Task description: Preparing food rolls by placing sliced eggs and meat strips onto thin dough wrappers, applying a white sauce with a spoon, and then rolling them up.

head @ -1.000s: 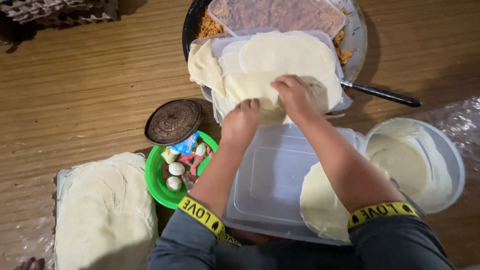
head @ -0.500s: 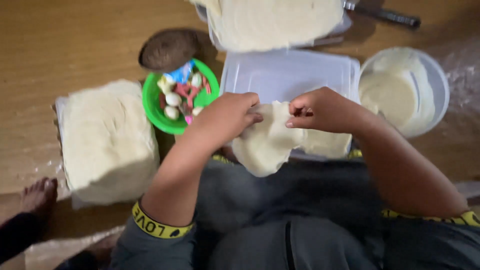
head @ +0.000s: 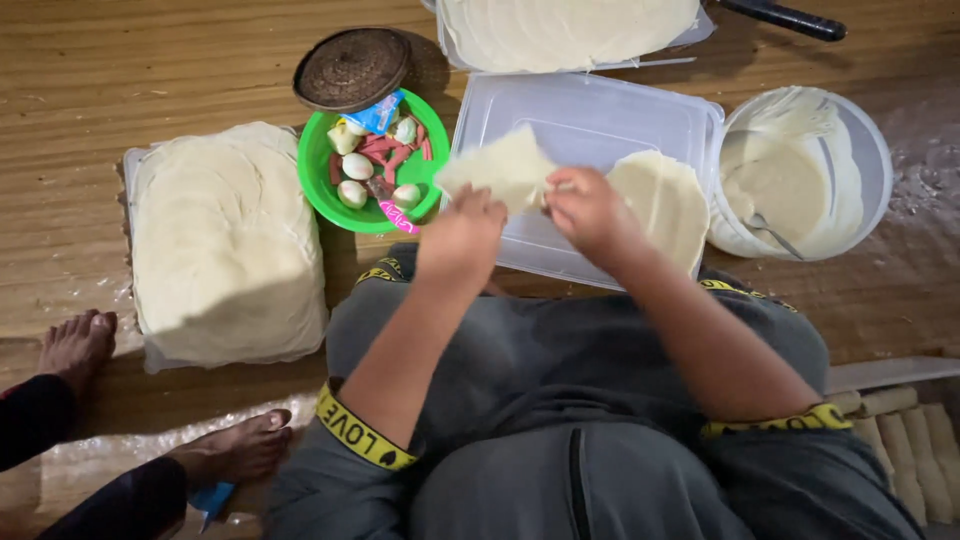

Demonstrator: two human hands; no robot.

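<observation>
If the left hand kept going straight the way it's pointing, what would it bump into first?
The left hand points up the picture, away from the person. It already holds the folded wrapper; past that, it would probably meet the clear plastic tray, though height above it is unclear.

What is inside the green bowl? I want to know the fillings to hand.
The green bowl holds whitish egg-like pieces, reddish sausage strips and small packets. A brown lid covers its top edge, and whatever lies beneath the pile is hidden.

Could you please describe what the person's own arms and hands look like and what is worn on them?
Both hands, left and right, are bare, with no gloves. The forearms are uncovered. Grey sleeves are pushed up, each ending in a yellow cuff band with black lettering.
</observation>
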